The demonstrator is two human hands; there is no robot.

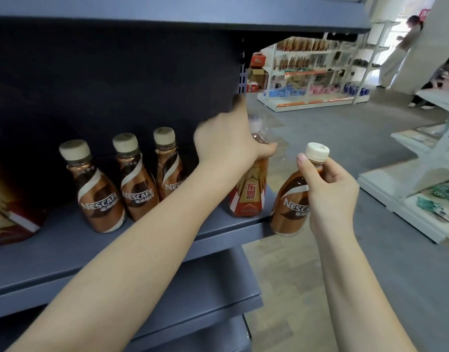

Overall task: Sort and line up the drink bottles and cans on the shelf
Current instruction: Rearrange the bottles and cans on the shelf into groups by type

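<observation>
Three brown plastic Nescafé coffee bottles (pixel 130 179) with cream screw caps stand upright in a row on the grey-blue metal shelf (pixel 66 255), labels facing out, each just beside the next. At three o'clock from that row, near the shelf's right end, stands a clear plastic bottle with a red and orange label (pixel 248 191); amber liquid shows at its shoulder. The left hand (pixel 226 146) reaches over it, thumb hooked round the neck and forefinger lifted, so it grasps that bottle near the top. At three o'clock again, just off the shelf's front corner, the right hand (pixel 330 189) holds a fourth brown coffee bottle (pixel 294 199), its fingers curled round the neck below the cream cap, the bottle tilted with its base toward the shelf edge.

All the bottles look full and capped, so they should feel fairly heavy for their size, stiff enough not to buckle, and unlikely to spill. Their wrapped labels appear glossy and may be slippery; the narrow neck under the cap ridge seems the surest place to take hold, as both hands do. Being top-gripped and bottom-heavy, each would likely swing a little.

At nine o'clock on the shelf a red and tan carton (pixel 12 224) sits partly out of view; its contents cannot be told.
</observation>
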